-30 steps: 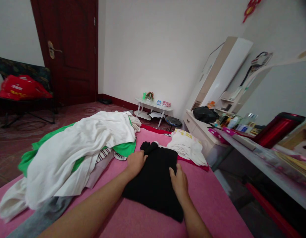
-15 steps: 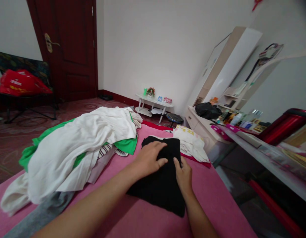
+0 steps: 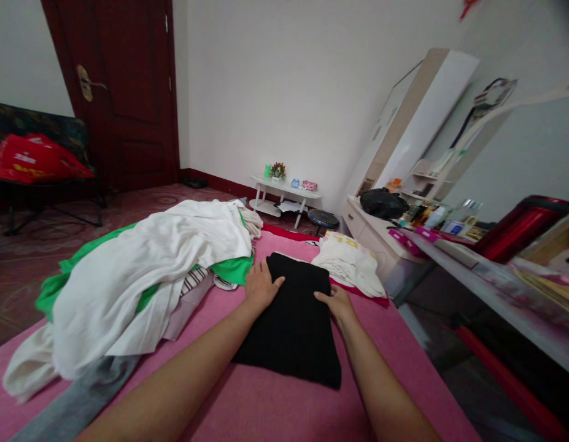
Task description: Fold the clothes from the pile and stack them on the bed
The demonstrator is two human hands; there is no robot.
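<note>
Item one, black garment [image 3: 296, 325]: apparently folded, flat on the pink cover [image 3: 247, 399], lying between the hands in my view. Left hand [image 3: 260, 288]: at its left edge, thumb spread over the cloth. Right hand [image 3: 338, 304]: at its right edge, thumb on top; so set, I judge, to square both sides, though whether either grips I cannot tell. Leftward: white cloth [image 3: 150, 264] heaped over green cloth [image 3: 233, 270]. Beyond, right: white printed garment [image 3: 351, 267], likely placed there to stand apart from the heap

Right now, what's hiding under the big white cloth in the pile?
Green fabric, striped fabric, pale fabric and grey fabric peek out from under the white cloth. Its middle covers the rest, so I can't tell what else is there.
</note>
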